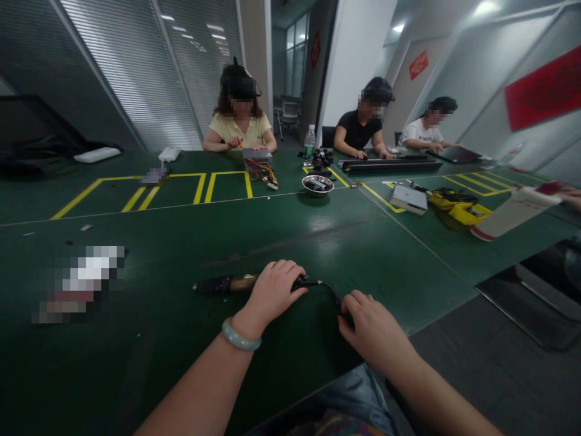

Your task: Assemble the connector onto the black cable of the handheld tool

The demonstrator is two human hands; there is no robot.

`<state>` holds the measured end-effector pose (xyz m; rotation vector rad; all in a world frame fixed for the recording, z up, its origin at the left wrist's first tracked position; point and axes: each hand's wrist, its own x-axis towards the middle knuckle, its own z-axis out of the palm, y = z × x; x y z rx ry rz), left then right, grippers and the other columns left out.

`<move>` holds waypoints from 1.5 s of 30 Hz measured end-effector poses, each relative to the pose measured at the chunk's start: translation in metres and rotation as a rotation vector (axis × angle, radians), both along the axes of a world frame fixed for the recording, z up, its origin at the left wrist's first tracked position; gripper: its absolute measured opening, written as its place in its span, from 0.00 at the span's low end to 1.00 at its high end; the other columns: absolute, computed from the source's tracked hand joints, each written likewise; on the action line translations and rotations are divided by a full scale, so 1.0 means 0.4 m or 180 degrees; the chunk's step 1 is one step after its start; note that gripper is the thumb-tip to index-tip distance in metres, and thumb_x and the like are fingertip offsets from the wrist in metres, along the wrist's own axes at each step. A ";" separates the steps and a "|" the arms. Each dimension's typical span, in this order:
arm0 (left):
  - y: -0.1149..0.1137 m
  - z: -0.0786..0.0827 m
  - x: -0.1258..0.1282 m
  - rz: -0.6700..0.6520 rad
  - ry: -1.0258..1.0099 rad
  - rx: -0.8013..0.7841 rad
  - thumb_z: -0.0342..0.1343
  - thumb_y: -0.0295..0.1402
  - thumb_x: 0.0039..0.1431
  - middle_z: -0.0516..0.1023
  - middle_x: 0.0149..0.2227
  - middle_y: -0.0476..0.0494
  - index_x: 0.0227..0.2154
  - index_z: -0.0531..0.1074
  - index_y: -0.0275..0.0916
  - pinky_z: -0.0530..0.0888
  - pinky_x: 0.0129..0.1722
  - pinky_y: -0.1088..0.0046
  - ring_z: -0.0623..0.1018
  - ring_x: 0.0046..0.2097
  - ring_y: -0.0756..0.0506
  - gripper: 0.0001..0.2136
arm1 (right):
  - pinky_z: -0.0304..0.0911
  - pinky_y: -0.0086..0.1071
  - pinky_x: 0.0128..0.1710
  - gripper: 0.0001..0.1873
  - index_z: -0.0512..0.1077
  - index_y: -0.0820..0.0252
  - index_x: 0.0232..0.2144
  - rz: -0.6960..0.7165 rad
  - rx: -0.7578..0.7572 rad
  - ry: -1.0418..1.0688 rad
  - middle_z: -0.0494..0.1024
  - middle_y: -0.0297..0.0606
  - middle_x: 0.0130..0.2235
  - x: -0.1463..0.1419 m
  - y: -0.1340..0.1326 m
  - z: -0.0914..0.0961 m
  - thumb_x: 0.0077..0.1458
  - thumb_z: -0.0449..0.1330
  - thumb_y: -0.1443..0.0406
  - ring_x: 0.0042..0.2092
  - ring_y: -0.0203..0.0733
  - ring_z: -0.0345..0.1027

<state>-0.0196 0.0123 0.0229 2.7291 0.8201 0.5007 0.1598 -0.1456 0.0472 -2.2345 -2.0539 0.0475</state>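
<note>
A dark, rod-shaped tool with a brownish middle [227, 284] lies on the green table [181, 254] just in front of me. My left hand [275, 290], with a pale green bangle at the wrist, is closed over the tool's right end. A thin black cable [327, 289] runs from that end to the right. My right hand [370, 327] sits near the table's edge with its fingers curled over the cable's far end, which is hidden beneath them.
Three other people work at the far side of the table. A metal bowl [318, 184], a water bottle [309, 144], a grey box [409, 199], yellow parts [463, 209] and coloured wires [263, 171] lie there. Yellow lines mark the table. A blurred patch [82, 281] lies at left.
</note>
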 end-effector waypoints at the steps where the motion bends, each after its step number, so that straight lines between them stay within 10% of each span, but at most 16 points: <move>1: 0.002 -0.003 -0.001 0.0019 0.0004 0.0051 0.59 0.42 0.58 0.72 0.44 0.46 0.44 0.69 0.44 0.64 0.48 0.63 0.70 0.47 0.41 0.13 | 0.57 0.36 0.37 0.02 0.68 0.58 0.31 0.0010 -0.0011 0.0006 0.69 0.38 0.33 -0.001 0.004 0.001 0.55 0.56 0.67 0.35 0.44 0.65; 18: 0.022 0.012 -0.028 0.0492 -0.0201 0.0045 0.43 0.45 0.67 0.76 0.44 0.44 0.44 0.73 0.41 0.66 0.46 0.63 0.73 0.47 0.43 0.18 | 0.57 0.34 0.38 0.05 0.72 0.59 0.28 -0.0109 -0.0208 0.0303 0.70 0.38 0.33 0.010 0.000 0.007 0.55 0.58 0.65 0.35 0.42 0.66; 25: 0.020 0.019 -0.032 0.0429 0.0057 -0.0059 0.44 0.50 0.64 0.76 0.39 0.44 0.37 0.74 0.40 0.67 0.41 0.66 0.73 0.43 0.43 0.20 | 0.59 0.30 0.41 0.09 0.76 0.57 0.33 0.0099 -0.0143 0.1940 0.74 0.36 0.37 0.049 0.032 -0.010 0.58 0.57 0.61 0.38 0.39 0.68; 31: 0.013 0.034 -0.039 0.0368 0.0275 -0.0460 0.51 0.53 0.59 0.75 0.38 0.46 0.37 0.71 0.42 0.65 0.38 0.68 0.73 0.40 0.43 0.19 | 0.58 0.29 0.33 0.12 0.76 0.60 0.33 0.0234 -0.0587 0.2871 0.76 0.33 0.31 0.087 0.106 -0.034 0.55 0.61 0.56 0.33 0.38 0.67; 45: 0.003 0.041 -0.027 0.0613 0.0443 -0.0377 0.61 0.45 0.52 0.73 0.41 0.46 0.37 0.65 0.42 0.64 0.37 0.69 0.74 0.41 0.43 0.17 | 0.58 0.27 0.35 0.09 0.75 0.60 0.33 0.1381 -0.0670 0.2547 0.76 0.31 0.31 0.106 0.372 0.001 0.52 0.64 0.60 0.34 0.35 0.67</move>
